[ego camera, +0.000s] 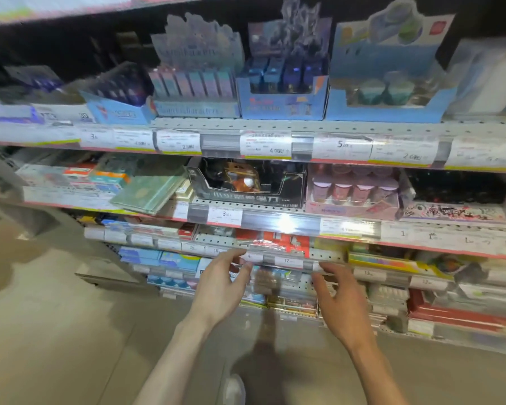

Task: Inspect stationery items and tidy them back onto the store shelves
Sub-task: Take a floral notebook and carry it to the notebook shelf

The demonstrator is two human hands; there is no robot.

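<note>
We see a clear plastic pack (270, 244) with red and white inside. It lies on a low shelf (327, 254), just above and between our two hands. Our left hand (219, 283) is a little below the pack on its left side. The fingers (234, 254) of this hand are spread and the tips reach the shelf edge right by the pack. We cannot tell if they touch the pack, because the picture is blurry. Our right hand (341, 299) is below the pack on its right side. It is open too, with the fingers curled a bit, and the tips are at the clear price strip (287, 261). This hand holds nothing.

Below both hands there are more shelves with flat boxes. Left of the left hand are blue packs (161, 258). Right of the right hand is a yellow box (389, 263), and red boxes (456, 315) lie lower down. High above the hands sits a black display box (247, 182), with a pink box of little cups (352, 194) beside it. Under our arms is the grey floor (56, 331).
</note>
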